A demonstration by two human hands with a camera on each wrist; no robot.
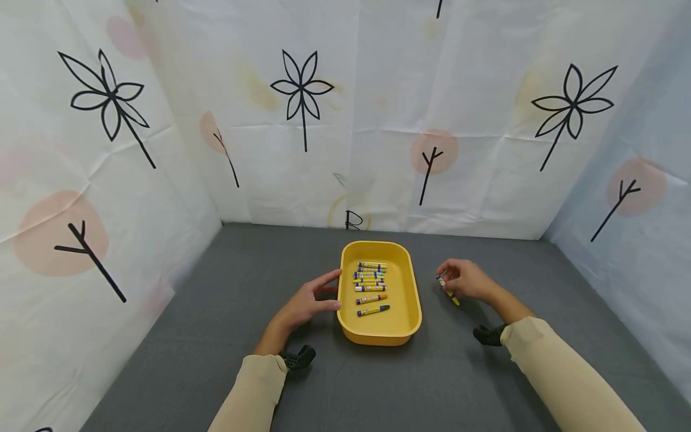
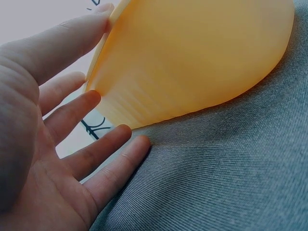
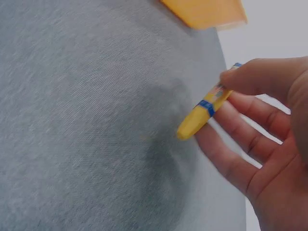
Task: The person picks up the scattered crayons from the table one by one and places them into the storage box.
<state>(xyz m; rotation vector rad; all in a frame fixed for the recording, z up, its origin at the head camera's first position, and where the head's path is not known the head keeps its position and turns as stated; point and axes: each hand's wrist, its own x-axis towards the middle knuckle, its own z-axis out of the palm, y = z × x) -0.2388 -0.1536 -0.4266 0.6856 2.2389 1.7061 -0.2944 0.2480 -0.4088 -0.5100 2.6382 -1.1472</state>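
tabletop: grey cloth surface, filled the lower half of the head view.
tray: yellow, oval, centre of frame; several crayons lay inside in a rough row.
left hand: fingers straight and spread, tips touched the tray's left wall; good brace, should stay put.
right hand: right of tray, pinched one yellow crayon between thumb and fingers, just above the tabletop.
advice: carry it over the rim, lay it parallel to the row, release low.
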